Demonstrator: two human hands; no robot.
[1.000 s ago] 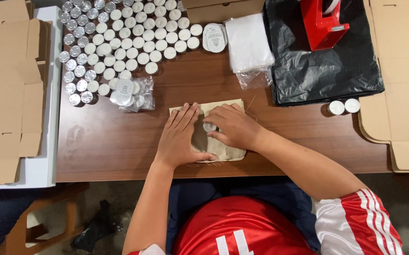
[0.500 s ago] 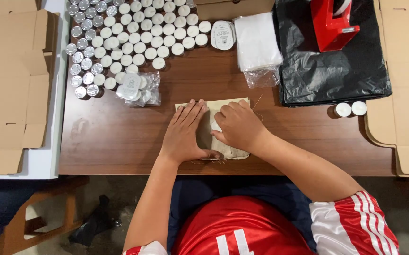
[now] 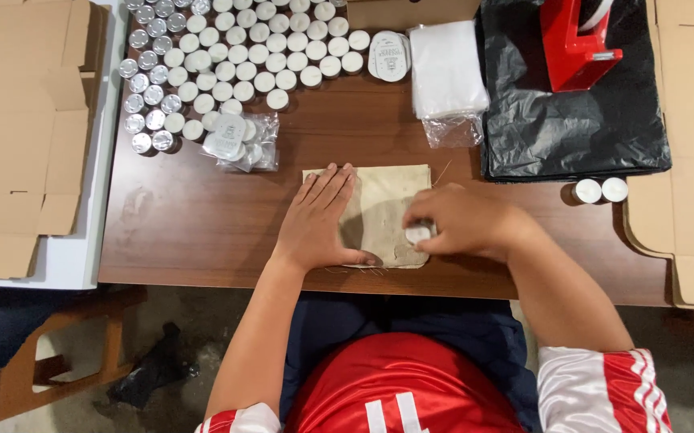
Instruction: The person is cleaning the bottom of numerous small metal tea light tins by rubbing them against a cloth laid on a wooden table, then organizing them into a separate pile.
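A beige cloth pouch [image 3: 383, 204] lies flat on the brown wooden table [image 3: 194, 216] near its front edge. My left hand [image 3: 315, 220] rests palm down on the pouch's left half, fingers spread. At the pouch's right edge my right hand [image 3: 459, 220] grips a small white tealight candle [image 3: 417, 233] between its fingertips. Several white and silver tealight candles [image 3: 234, 60] stand in rows at the back left of the table.
A clear bag of candles [image 3: 238, 140] lies behind the pouch. A stack of clear plastic bags [image 3: 445, 68], round labels [image 3: 388, 54], black plastic sheets [image 3: 571, 120] and a red tape dispenser [image 3: 575, 40] sit at the back. Two candles [image 3: 600, 191] stand right. Flat cardboard boxes [image 3: 18, 120] flank both sides.
My right hand has slid from the pouch's middle to its right edge, holding a white candle. The left hand stays pressed on the pouch.
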